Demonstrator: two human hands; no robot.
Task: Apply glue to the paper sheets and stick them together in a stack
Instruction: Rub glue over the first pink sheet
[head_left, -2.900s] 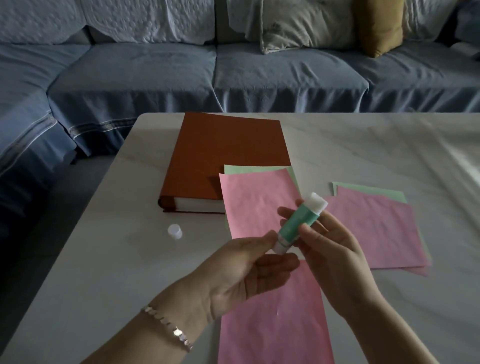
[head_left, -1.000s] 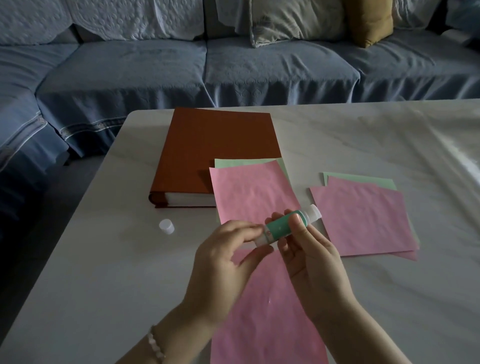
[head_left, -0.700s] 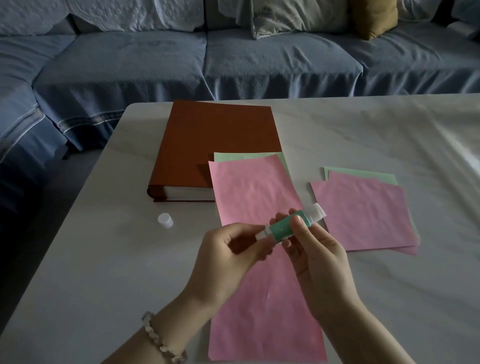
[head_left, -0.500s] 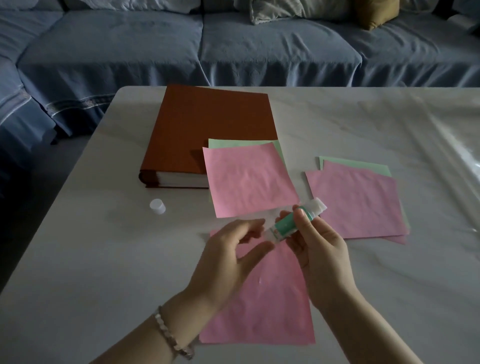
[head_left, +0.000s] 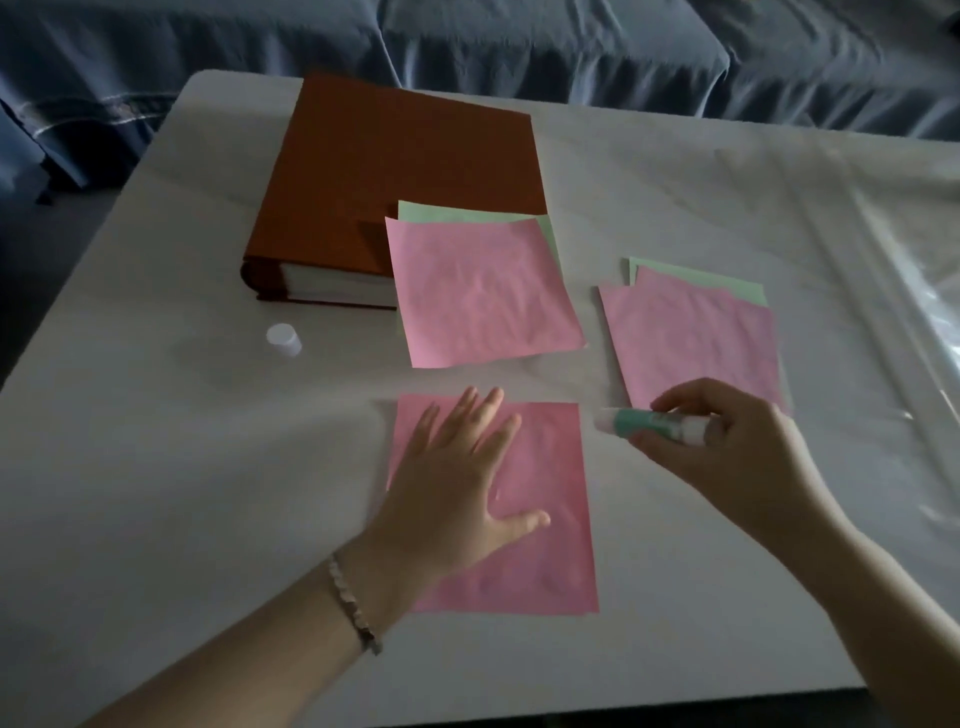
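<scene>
The left hand (head_left: 457, 478) lies flat, fingers spread, on the near pink sheet (head_left: 545, 519), which rests on the surface (head_left: 182, 467) close to the person. The palm covers the sheet's left half; the right half and near edge stay bare. A bracelet (head_left: 353, 608) circles that wrist.

The right hand (head_left: 727, 452) hovers just right of the sheet's far right corner, its grip closed around the glue stick (head_left: 649, 421). The stick lies roughly level, uncapped tip pointing left toward the sheet, just beside its edge; whether the tip touches the paper cannot be told.

Farther back, a second pink sheet (head_left: 483, 291) lies over a green sheet (head_left: 467, 214), both partly overlapping the brown book (head_left: 395, 171). To the right sits a pile (head_left: 691, 338) of pink sheets over green, its near corner under the right hand. The white cap (head_left: 283, 339) stands alone left of the papers, near the book, well apart from both hands
</scene>
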